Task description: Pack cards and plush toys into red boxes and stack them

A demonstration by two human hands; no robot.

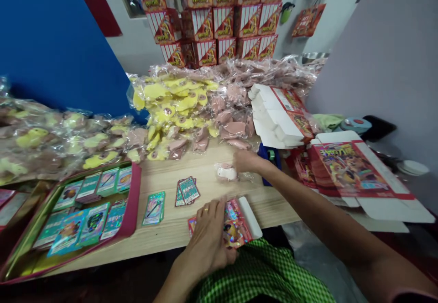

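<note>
My left hand grips a shiny red cardboard box at the table's front edge, fingers across its top. The box lies flat with its white end flap open to the right. Farther back, my right hand is low over the table beside a small white item in a clear plastic bag. Its fingers are blurred and partly hidden, so whether they pinch the bag is unclear. Left of the box lie a small fanned set of cards and another small stack of teal cards.
A pink-rimmed tray of card stacks stands at left. Bagged yellow plush and pink plush pile up behind. Flattened boxes, a blue tape dispenser and a larger red box crowd the right. Boxes are stacked at the back.
</note>
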